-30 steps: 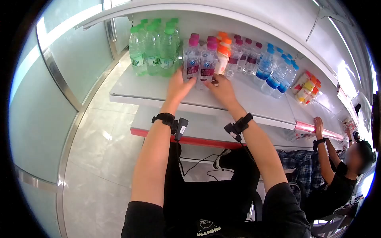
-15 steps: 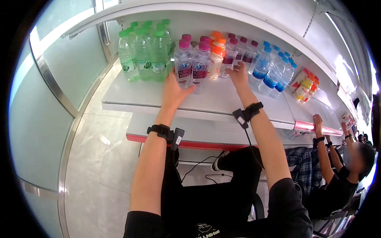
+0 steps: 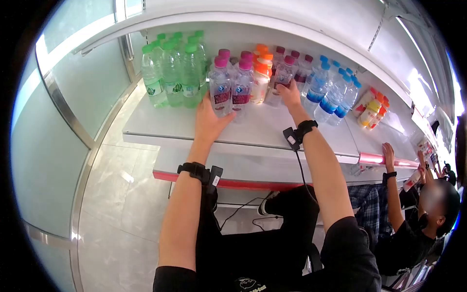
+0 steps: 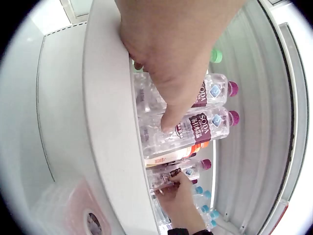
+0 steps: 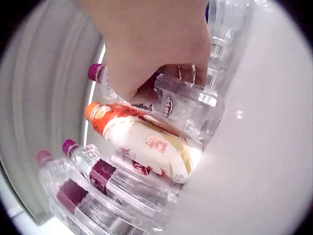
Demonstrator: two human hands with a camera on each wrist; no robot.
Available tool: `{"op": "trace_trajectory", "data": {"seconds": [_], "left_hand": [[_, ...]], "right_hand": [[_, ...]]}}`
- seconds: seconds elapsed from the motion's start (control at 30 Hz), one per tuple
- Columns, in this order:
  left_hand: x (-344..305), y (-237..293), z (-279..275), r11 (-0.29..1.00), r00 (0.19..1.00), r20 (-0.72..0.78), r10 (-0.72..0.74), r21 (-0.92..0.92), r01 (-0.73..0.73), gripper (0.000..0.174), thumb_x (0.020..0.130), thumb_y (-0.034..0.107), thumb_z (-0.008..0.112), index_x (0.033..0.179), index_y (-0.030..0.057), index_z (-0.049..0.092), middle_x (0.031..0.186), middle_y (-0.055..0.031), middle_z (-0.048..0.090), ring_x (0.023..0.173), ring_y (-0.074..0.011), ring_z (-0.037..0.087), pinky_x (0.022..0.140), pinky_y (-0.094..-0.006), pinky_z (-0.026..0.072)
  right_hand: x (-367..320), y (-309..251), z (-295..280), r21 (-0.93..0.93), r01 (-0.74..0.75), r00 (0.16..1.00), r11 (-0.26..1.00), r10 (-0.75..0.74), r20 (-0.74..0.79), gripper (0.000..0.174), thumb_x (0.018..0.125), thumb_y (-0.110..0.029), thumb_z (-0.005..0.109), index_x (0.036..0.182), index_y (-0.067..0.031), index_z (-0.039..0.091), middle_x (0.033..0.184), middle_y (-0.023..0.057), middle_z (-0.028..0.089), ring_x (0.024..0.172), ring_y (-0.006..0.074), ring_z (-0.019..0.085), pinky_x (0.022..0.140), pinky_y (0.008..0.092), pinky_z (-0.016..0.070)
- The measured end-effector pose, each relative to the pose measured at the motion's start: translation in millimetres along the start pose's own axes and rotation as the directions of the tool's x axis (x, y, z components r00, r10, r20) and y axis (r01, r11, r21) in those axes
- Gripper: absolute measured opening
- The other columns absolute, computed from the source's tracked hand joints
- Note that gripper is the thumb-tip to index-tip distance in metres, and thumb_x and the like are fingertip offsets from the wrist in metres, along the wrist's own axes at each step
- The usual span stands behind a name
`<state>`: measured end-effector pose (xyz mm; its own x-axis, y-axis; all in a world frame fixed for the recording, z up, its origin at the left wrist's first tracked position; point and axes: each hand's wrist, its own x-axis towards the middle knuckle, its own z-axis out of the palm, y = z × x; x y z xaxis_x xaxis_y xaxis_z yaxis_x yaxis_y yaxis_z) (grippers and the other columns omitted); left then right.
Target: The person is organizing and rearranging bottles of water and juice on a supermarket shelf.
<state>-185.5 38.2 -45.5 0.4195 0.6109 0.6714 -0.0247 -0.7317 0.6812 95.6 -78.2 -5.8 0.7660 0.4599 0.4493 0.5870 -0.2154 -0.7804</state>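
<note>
Two clear soda bottles with magenta caps, a left one and a right one, stand in front of others of their kind. My left hand lies against them, fingers along the left bottle's side. Its extended thumb reaches across the front of the right bottle in the left wrist view. To the right, my right hand grips another soda bottle around its label. That bottle is slightly tilted in the head view. A cream-coloured bottle with an orange cap stands between the two soda groups.
Green-capped bottles stand left on the white shelf. Blue-capped water bottles and yellow and orange bottles are to the right. An upper shelf overhangs them. Another person sits at far right.
My right hand left the front pair of soda bottles, moved right and took hold of another soda bottle. My left hand stays beside the pair. The head view has shifted slightly.
</note>
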Motion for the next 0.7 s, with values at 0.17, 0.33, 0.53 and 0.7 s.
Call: {"op": "trace_trajectory", "data": {"seconds": [0.17, 0.33, 0.53, 0.7], "left_hand": [[-0.4, 0.2, 0.8, 0.998, 1.000, 0.012, 0.008, 0.058, -0.009, 0.096, 0.065, 0.028, 0.086, 0.140, -0.0043, 0.036, 0.128, -0.0247, 0.054, 0.119, -0.0418, 0.049, 0.101, -0.0468, 0.0415], [-2.8, 7.3, -1.1, 0.997, 0.999, 0.015, -0.033, 0.076, 0.032, 0.096, 0.065, 0.028, 0.085, 0.140, -0.0047, 0.035, 0.128, -0.0246, 0.055, 0.118, -0.0415, 0.051, 0.100, -0.0465, 0.0419], [-0.2, 15.1, -6.3, 0.996, 0.998, 0.021, -0.052, 0.076, 0.051, 0.096, 0.065, 0.025, 0.085, 0.141, -0.0040, 0.034, 0.130, -0.0251, 0.054, 0.122, -0.0394, 0.050, 0.102, -0.0451, 0.0415], [3.4, 5.8, -2.2, 0.996, 0.997, 0.058, -0.055, -0.068, 0.059, 0.097, 0.066, 0.025, 0.085, 0.143, -0.0029, 0.033, 0.134, -0.0244, 0.051, 0.124, -0.0391, 0.049, 0.105, -0.0437, 0.0405]], "right_hand": [[-1.3, 45.9, -32.6, 0.128, 0.230, 0.916, 0.965, -0.259, 0.305, 0.033, 0.076, -0.004, 0.055, 0.109, -0.0005, 0.059, 0.088, 0.0055, 0.061, 0.075, 0.0211, 0.053, 0.072, 0.0338, 0.0449], [-55.3, 22.7, -63.6, 0.621, -0.230, 0.899, 0.750, -0.081, 0.430, 0.043, 0.076, -0.001, 0.055, 0.119, -0.0024, 0.058, 0.108, 0.0078, 0.063, 0.092, 0.0173, 0.058, 0.077, 0.0294, 0.0452], [-88.2, 11.4, -48.5, 0.665, -0.311, 0.856, 0.679, -0.105, 0.507, 0.059, 0.080, -0.006, 0.056, 0.138, -0.0007, 0.044, 0.115, 0.0074, 0.062, 0.094, 0.0167, 0.056, 0.084, 0.0289, 0.0456], [-110.0, -13.0, -34.7, 0.559, -0.204, 0.910, 0.804, -0.055, 0.411, 0.067, 0.078, -0.006, 0.058, 0.142, -0.0014, 0.039, 0.111, 0.0059, 0.056, 0.093, 0.0147, 0.052, 0.082, 0.0275, 0.0444]]}}
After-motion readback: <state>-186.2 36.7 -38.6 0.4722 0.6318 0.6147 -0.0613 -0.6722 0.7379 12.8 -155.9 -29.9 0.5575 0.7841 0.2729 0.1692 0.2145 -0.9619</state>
